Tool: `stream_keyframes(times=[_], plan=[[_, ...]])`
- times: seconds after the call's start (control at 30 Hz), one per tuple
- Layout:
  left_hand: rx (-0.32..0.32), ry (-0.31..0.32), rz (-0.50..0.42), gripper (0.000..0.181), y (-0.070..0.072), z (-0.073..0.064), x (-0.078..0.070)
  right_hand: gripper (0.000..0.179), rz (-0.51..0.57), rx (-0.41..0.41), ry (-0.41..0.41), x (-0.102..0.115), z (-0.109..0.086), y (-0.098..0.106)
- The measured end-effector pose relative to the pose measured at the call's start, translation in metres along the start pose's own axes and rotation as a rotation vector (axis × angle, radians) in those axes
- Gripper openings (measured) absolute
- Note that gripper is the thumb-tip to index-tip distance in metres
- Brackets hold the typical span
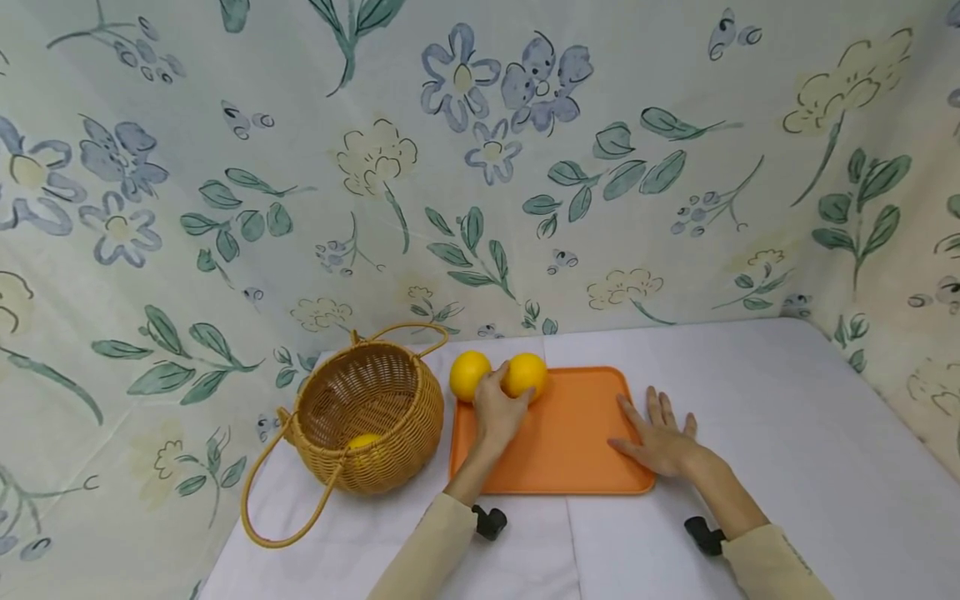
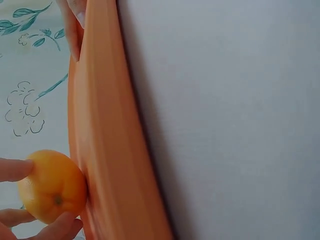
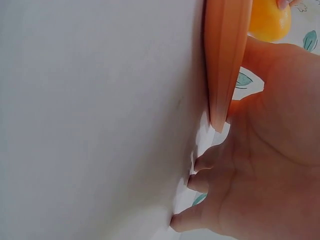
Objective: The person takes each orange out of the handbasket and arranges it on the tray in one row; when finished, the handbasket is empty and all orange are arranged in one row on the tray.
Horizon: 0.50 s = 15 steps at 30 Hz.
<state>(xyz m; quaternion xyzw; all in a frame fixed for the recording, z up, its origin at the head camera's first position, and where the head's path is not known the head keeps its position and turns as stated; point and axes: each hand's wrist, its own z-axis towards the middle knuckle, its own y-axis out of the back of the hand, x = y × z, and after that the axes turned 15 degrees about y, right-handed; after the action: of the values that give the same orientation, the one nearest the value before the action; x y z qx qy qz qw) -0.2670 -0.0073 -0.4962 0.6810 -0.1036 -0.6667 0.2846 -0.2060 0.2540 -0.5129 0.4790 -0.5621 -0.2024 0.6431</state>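
Note:
An orange [image 1: 528, 374] lies at the far left part of an orange tray [image 1: 577, 433]. My left hand [image 1: 498, 410] grips it, thumb and fingers around its sides in the left wrist view, where the orange [image 2: 54, 187] shows its stem scar. Just left of that hand, a second orange [image 1: 469, 375] sits at the tray's far left corner. My right hand [image 1: 663, 440] is spread at the tray's right edge, fingers straight. Its thumb and index finger reach over the rim, while the other fingers touch the white cloth beside it.
A wicker basket [image 1: 423, 417] with looped handles stands left of the tray, and a yellow-orange fruit [image 1: 364, 439] shows inside it. White cloth [image 1: 787, 433] covers the table. A floral curtain [image 1: 480, 167] hangs behind the table.

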Motion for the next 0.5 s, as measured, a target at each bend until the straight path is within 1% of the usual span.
stream_keyframes(times=[0.13, 0.23, 0.3, 0.37, 0.5], plan=[[0.0, -0.031, 0.09, 0.062, -0.001, -0.003, -0.001, 0.098, 0.01, -0.018, 0.013, -0.01, 0.002, -0.005], [0.013, -0.052, 0.151, 0.061, -0.002, -0.006, -0.001, 0.101, -0.007, -0.02, 0.008, -0.013, 0.003, -0.008], [0.021, -0.06, 0.17, 0.06, -0.002, -0.008, -0.001, 0.1, 0.004, -0.021, 0.017, -0.011, 0.002, -0.006], [0.014, -0.071, 0.186, 0.059, -0.001, -0.008, -0.002, 0.096, 0.009, -0.015, 0.01, -0.007, 0.001, -0.003], [-0.032, -0.13, 0.223, 0.059, 0.001, -0.007, -0.001, 0.089, -0.011, -0.001, 0.0, 0.001, 0.0, 0.001]])
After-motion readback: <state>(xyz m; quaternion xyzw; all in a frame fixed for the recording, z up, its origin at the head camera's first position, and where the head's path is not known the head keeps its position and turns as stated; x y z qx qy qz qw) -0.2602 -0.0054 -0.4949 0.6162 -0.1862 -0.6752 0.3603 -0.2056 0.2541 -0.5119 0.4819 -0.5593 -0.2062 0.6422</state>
